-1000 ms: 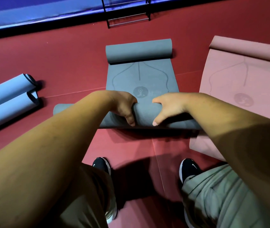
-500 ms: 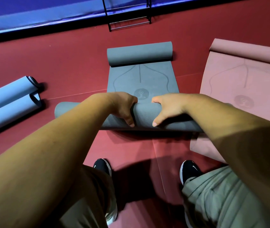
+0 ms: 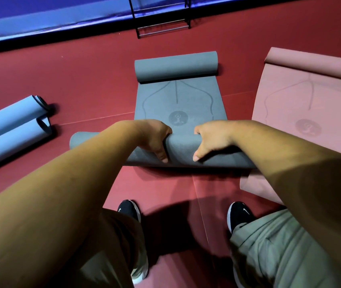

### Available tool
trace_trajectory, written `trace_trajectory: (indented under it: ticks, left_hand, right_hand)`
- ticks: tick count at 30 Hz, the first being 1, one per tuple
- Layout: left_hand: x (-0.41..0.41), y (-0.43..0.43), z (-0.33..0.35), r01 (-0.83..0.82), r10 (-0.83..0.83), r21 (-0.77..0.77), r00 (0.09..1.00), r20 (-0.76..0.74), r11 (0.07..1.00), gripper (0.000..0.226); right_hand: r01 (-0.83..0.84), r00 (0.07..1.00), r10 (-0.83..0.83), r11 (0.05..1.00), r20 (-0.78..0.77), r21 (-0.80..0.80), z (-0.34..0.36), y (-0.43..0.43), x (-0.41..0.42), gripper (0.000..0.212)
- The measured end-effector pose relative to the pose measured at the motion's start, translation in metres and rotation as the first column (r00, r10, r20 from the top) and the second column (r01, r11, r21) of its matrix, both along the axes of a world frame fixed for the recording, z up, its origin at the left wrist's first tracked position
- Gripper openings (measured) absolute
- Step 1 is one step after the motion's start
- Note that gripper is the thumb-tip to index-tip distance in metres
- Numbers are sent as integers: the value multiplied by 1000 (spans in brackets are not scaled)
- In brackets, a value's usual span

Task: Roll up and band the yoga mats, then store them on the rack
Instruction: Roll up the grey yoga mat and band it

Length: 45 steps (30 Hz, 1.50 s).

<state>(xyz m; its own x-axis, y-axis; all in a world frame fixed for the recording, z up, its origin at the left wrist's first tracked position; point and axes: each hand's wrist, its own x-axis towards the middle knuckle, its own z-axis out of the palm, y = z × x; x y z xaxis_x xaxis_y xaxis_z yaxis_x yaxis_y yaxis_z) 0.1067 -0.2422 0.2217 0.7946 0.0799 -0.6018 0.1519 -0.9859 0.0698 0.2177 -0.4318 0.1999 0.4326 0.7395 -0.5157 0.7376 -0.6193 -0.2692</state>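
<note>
A grey yoga mat (image 3: 178, 98) lies on the red floor ahead of me, its far end curled into a loose roll (image 3: 176, 66). Its near end is rolled into a thick tube (image 3: 181, 148) lying across my path. My left hand (image 3: 155, 136) grips the tube from above, thumb down its near side. My right hand (image 3: 211, 138) grips it the same way a little to the right. A black metal rack (image 3: 161, 28) stands at the far wall.
Two rolled blue mats (image 3: 9, 125) lie at the left. A pink mat (image 3: 311, 113) is spread flat at the right, its far end curled, its near corner under my right forearm. My black shoes (image 3: 129, 208) stand just behind the tube.
Both hands have rolled the grey tube a little farther away from me, over more of the flat mat toward the printed emblem. My feet have followed slightly.
</note>
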Motion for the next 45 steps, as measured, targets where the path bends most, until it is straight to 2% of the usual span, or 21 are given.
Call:
trace_trajectory:
  ticks: [2, 5, 8, 10, 14, 20, 24, 28, 30, 33, 35, 36, 38, 39, 40, 45]
  left_hand:
    - [-3, 1, -3, -11, 12, 2, 1000, -25, 1000, 51]
    - [-6, 4, -2, -29, 29, -7, 999, -37, 1000, 55]
    - [-7, 8, -3, -47, 47, -8, 999, -28, 999, 61]
    - [-7, 10, -4, -57, 55, -30, 997, -52, 998, 57]
    - [-10, 14, -2, -74, 70, -103, 997, -45, 992, 50]
    - [-7, 14, 6, -38, 53, -105, 987, 151, 994, 43]
    - [-3, 8, 7, 55, -57, 16, 986, 155, 998, 34]
    - [-3, 4, -3, 42, -41, -7, 993, 107, 999, 36]
    - [-4, 3, -5, 23, -20, -29, 996, 90, 999, 45]
    - [-5, 1, -8, 17, -16, -14, 998, 69, 1000, 73]
    - [-2, -1, -13, 19, -19, 0, 996, 91, 1000, 71]
    - [0, -1, -15, 16, -17, 4, 994, 107, 1000, 67]
    - [1, -1, -16, 12, -13, 7, 992, 129, 1000, 63]
    - [2, -1, -16, 8, -8, 2, 992, 126, 1000, 63]
    - [2, -1, -16, 0, 0, -7, 994, 114, 1000, 62]
    - [3, 2, -17, -49, 52, -67, 998, 38, 997, 48]
  right_hand:
    - [12, 999, -12, 1000, -45, 0, 0, -1, 1, 94]
    - [25, 996, -24, 1000, -88, 14, -2, -3, 2, 75]
    - [27, 997, -24, 999, -74, 44, -1, -3, 2, 66]
    - [21, 998, -18, 998, -52, 63, 1, -1, 2, 61]
    - [41, 997, -33, 993, -68, 114, 0, 0, 2, 61]
    - [74, 995, -66, 990, -76, 118, 6, -2, 11, 48]
    - [58, 996, -48, 989, -75, 138, 2, 0, 12, 49]
    - [29, 997, -21, 994, -75, 108, -3, -2, 15, 46]
    - [16, 997, -9, 996, -76, 93, -6, -2, 14, 42]
    - [27, 995, -18, 995, -99, 92, -5, -3, 10, 37]
    - [45, 990, -35, 996, -135, 73, -4, -4, 7, 41]
    - [43, 990, -35, 998, -138, 52, -3, -4, 6, 52]
    - [13, 997, -13, 1000, -74, 7, -4, -2, 2, 94]
    - [4, 1000, -4, 1000, -27, -2, -6, 0, 1, 109]
    - [0, 1000, 0, 1000, 1, 4, -9, 1, 0, 112]
    - [-6, 1000, 6, 999, 3, 40, -9, 0, 0, 73]
